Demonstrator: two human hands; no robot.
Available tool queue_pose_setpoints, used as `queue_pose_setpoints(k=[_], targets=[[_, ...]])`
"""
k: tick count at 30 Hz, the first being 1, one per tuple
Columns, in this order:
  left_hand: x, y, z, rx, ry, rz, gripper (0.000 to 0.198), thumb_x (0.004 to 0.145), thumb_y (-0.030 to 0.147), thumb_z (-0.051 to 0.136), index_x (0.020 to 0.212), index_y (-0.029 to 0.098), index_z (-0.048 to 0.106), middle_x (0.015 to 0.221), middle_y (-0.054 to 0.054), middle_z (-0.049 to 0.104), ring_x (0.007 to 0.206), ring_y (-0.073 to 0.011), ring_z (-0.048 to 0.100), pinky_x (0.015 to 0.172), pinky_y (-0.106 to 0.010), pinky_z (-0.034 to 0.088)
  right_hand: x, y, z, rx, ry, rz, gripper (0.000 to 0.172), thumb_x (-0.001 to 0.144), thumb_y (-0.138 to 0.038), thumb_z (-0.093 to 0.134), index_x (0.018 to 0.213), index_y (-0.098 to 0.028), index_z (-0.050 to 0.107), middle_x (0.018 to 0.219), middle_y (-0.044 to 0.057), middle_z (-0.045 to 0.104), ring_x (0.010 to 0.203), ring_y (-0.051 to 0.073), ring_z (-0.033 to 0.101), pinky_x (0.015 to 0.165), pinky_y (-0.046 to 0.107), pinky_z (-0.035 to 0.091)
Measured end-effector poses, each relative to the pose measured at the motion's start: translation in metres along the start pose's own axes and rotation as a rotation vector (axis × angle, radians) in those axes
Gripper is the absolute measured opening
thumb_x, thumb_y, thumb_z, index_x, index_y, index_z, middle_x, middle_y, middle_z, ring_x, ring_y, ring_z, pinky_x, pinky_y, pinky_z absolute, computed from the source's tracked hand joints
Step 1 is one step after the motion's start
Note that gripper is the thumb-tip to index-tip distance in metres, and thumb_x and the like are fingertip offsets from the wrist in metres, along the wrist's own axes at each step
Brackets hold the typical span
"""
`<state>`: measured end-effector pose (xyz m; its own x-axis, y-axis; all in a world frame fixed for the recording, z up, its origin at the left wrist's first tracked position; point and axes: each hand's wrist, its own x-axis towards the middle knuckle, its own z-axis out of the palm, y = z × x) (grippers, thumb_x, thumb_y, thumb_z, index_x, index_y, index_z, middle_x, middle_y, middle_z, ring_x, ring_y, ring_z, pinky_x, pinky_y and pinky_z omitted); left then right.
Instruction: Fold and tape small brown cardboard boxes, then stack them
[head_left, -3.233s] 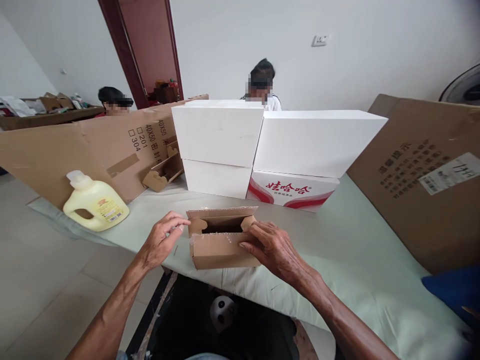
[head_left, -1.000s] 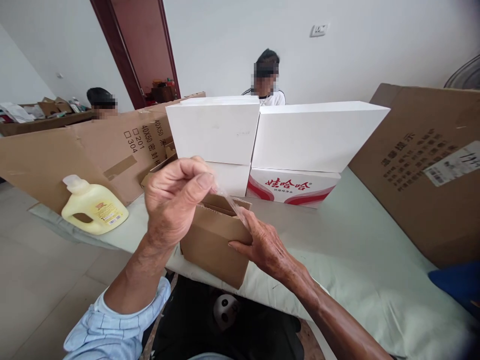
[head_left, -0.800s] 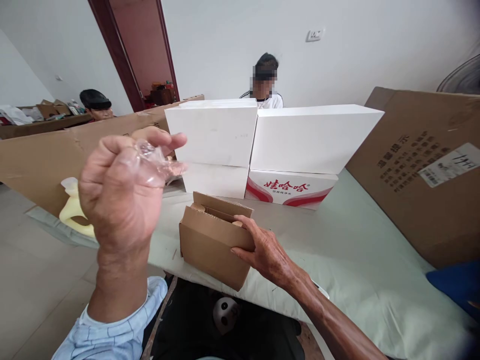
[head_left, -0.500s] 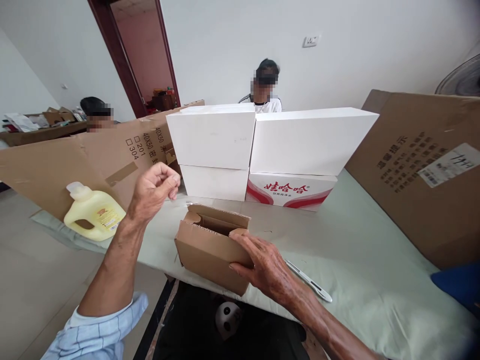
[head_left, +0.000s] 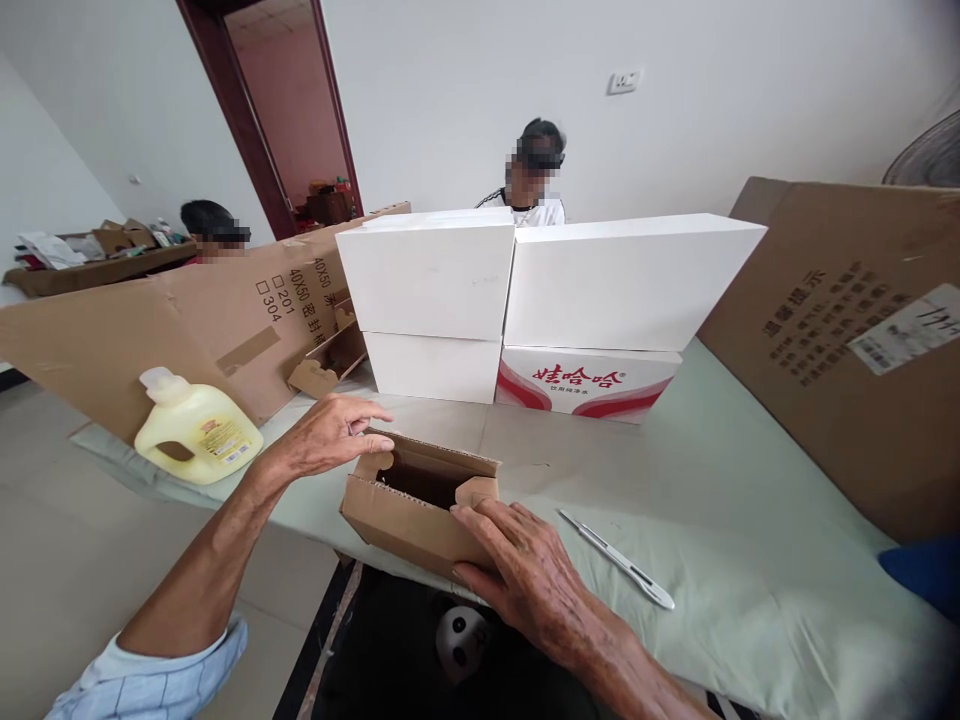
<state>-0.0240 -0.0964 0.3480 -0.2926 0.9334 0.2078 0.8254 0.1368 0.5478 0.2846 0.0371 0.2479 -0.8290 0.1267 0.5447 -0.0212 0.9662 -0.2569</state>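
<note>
A small brown cardboard box stands open-topped near the table's front edge, its short flaps standing at the ends. My right hand grips its right end, thumb low on the front and fingers by the top edge. At the far left corner is my left hand, fingers stretched and apart, thumb at the small flap; whether it touches the flap I cannot tell. To the right of my right hand lies a slim, pale craft knife on the cloth.
White boxes are stacked ahead, beside a red-and-white printed box. Large cartons flank the table. A yellow jug sits left, near another open brown box. Two people are beyond the boxes.
My left hand has come down and right to the box's far left corner, its fingers opening. The box has tilted slightly toward me, its opening showing more. My right hand stays on it.
</note>
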Motion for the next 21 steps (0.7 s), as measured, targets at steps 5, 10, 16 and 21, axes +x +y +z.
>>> queue_pose_setpoints(k=[5, 10, 16, 21], targets=[[0.005, -0.004, 0.005, -0.045, -0.081, -0.025, 0.037, 0.098, 0.046, 0.066, 0.075, 0.020, 0.077, 0.070, -0.001, 0.065, 0.067, -0.0164, 0.052, 0.062, -0.029, 0.037, -0.003, -0.004, 0.001, 0.027, -0.009, 0.024, 0.046, 0.103, -0.022, 0.069, 0.147, -0.027, 0.057, 0.127, 0.011, 0.078, 0.111, 0.029, 0.080, 0.102, 0.047, 0.066], [0.007, -0.006, 0.010, 0.058, 0.057, -0.103, 0.036, 0.098, 0.048, 0.058, 0.075, 0.021, 0.066, 0.063, 0.003, 0.052, 0.058, -0.0141, 0.042, 0.058, -0.029, 0.031, -0.009, -0.008, 0.003, 0.067, 0.023, 0.093, 0.056, 0.102, -0.020, 0.072, 0.153, -0.030, 0.052, 0.135, 0.011, 0.076, 0.123, 0.030, 0.076, 0.111, 0.050, 0.062], [0.005, -0.025, 0.006, -0.009, 0.111, -0.215, 0.041, 0.093, 0.060, 0.064, 0.101, 0.021, 0.074, 0.063, 0.006, 0.047, 0.062, -0.0158, 0.044, 0.066, -0.030, 0.039, -0.011, -0.004, 0.011, 0.272, 0.126, 0.249, 0.085, 0.093, -0.027, 0.086, 0.164, -0.032, 0.039, 0.168, 0.018, 0.048, 0.155, 0.036, 0.053, 0.121, 0.056, 0.056], [-0.011, -0.064, 0.016, -0.416, -0.224, -0.289, 0.118, 0.062, 0.050, 0.092, 0.164, 0.016, 0.044, 0.070, 0.012, 0.035, 0.064, -0.0123, 0.029, 0.061, -0.026, 0.032, -0.024, 0.023, 0.030, 0.481, 0.112, 0.392, 0.142, 0.084, -0.049, 0.096, 0.179, -0.036, -0.008, 0.187, 0.022, 0.010, 0.173, 0.042, 0.020, 0.133, 0.068, 0.036]])
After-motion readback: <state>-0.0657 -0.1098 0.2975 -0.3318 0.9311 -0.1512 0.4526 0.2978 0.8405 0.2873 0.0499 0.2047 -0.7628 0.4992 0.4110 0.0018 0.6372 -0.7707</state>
